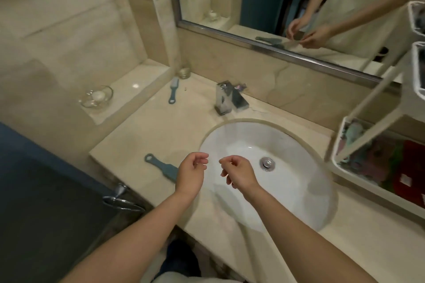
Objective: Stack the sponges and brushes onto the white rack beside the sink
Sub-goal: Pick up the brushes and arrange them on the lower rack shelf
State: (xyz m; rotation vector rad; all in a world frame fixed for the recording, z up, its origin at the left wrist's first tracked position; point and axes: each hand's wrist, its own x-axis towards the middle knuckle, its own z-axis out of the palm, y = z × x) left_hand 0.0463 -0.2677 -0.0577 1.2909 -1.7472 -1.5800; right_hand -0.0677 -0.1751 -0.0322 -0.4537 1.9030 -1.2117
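Note:
My left hand (192,173) and my right hand (238,173) hover side by side over the left half of the white sink (299,190), fingers loosely curled, nothing held in either. A blue-grey brush (161,164) lies flat on the counter just left of my left hand, its head partly hidden behind that hand. A second blue brush with pale bristles (173,89) lies at the back of the counter near the wall. The white rack (368,135) stands right of the sink, its lower tier holding several coloured sponges (391,163).
A chrome tap (227,99) stands behind the sink. A glass bowl (97,97) sits on the ledge at left, a small glass cup (184,72) in the corner. A mirror (276,7) covers the back wall. A chrome towel ring (122,200) hangs below the counter edge.

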